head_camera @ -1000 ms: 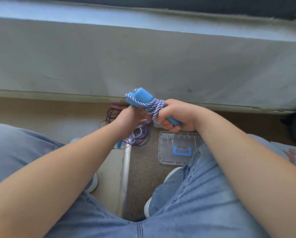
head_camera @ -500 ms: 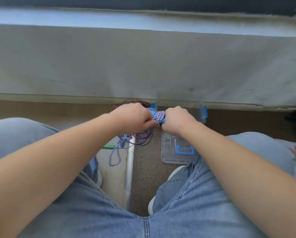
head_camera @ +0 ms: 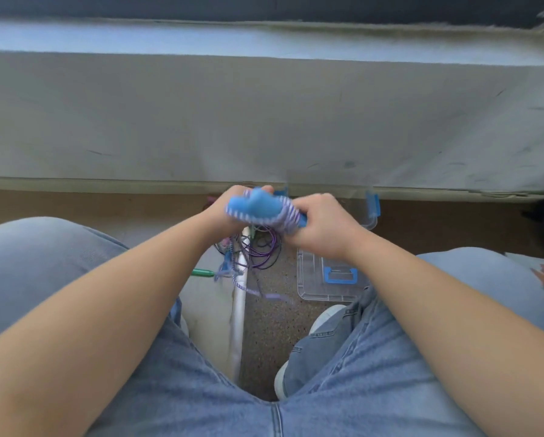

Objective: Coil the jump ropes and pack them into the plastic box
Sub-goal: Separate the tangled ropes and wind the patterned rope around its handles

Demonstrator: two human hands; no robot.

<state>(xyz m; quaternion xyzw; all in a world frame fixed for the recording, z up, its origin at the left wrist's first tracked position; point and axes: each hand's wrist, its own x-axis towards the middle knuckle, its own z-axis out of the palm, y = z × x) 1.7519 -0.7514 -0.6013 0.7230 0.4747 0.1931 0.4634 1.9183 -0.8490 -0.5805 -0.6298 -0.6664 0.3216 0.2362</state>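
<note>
Though blurred, braided rope [head_camera: 283, 216] round foam handles [head_camera: 252, 205].

Head-worn view, forward-down, close over lap

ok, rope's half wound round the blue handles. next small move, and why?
Probably one more wrap. The left hand and right hand grip the blue handles, and the striped rope binds them, but a loose tail hangs blurred below. Wind that in before moving to the plastic box beyond the right hand.
</note>
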